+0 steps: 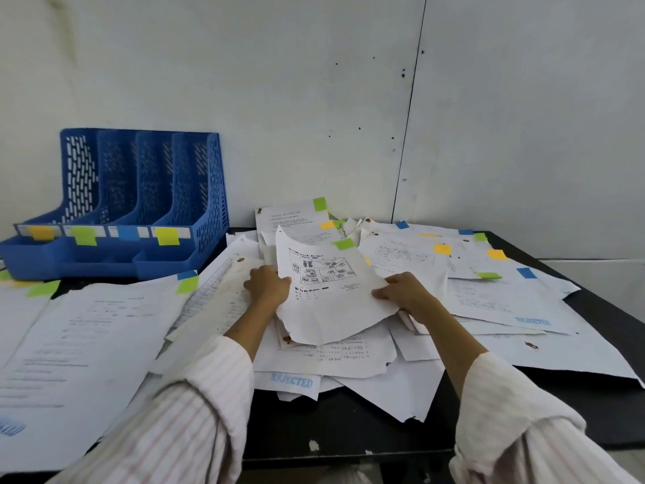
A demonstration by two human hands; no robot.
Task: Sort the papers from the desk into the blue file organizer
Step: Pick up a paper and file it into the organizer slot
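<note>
Dark surface (352, 427), pretty much buried in loose papers (104, 330), plain white wall behind. Nearest the camera: two striped sleeves reaching in, plus a sheet stamped "REJECTED" (292, 381) in blue at the front edge of the pile. Just past that, both hands holding one curled sheet (331, 291) with a boxy black diagram and a green sticky tab (343, 243) on its top corner. Left hand (268, 286) gripping the sheet's left edge, fingers curled round it. Right hand (401, 291) pinching the right edge, thumb on top. Sheet lifted a bit off the heap, top edge flopping toward the wall. More sheets fanned out to the right and behind, dotted with yellow, green and blue tabs. Far left, against the wall: blue file organizer (139, 190), upright mesh slots with nothing visible in them, colored tabs stuck along its front lip. Well apart from the held sheet.
</note>
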